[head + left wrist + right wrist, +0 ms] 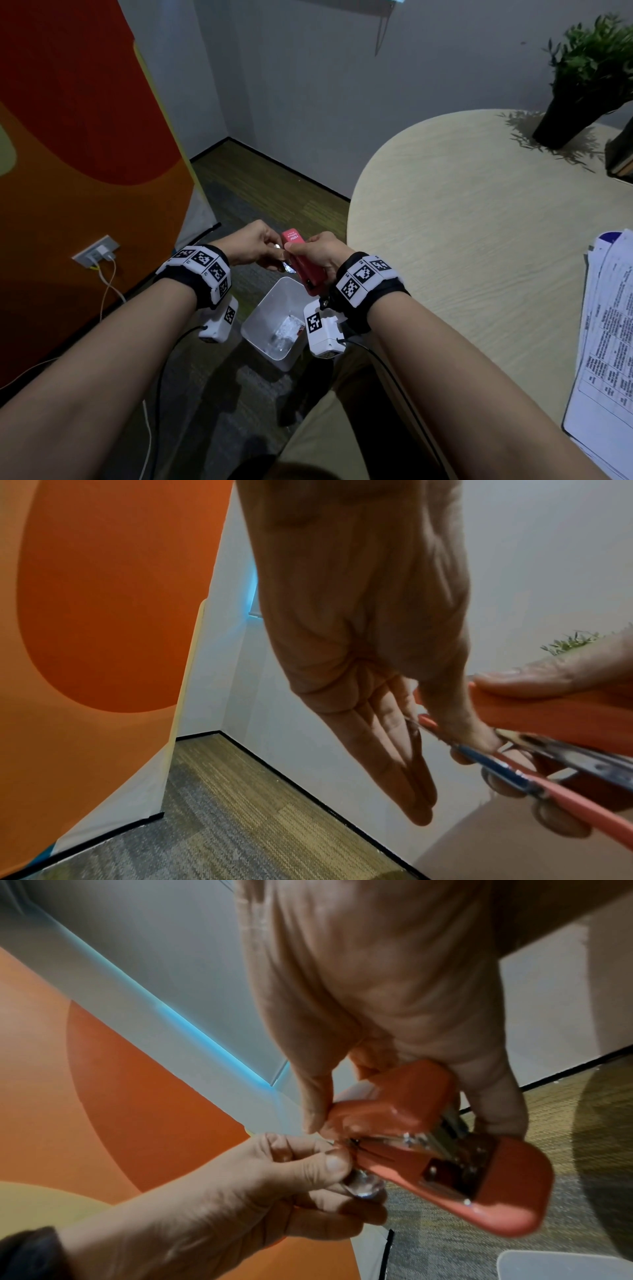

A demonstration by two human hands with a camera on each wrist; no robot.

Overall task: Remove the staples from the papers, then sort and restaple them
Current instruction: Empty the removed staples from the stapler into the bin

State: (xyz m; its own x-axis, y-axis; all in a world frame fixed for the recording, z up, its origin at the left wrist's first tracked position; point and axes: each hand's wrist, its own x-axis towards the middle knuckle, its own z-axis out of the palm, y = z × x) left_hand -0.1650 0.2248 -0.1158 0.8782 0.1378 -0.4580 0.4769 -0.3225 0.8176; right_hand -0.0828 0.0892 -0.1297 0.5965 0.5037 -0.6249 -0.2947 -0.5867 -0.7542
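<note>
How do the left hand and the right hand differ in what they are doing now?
The right hand wraps around the red stapler; the left hand only pinches at its front end with its fingertips. The left hand also holds something small and shiny; the right holds nothing else. Both are above the white bin.

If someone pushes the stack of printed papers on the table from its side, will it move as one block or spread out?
The stack of printed papers would probably spread rather than slide as a block: its edges already sit fanned and uneven. The sheets look thin and floppy, so lifting by one corner would likely make them droop. The smooth pale table may let the bottom sheets slide easily.
</note>
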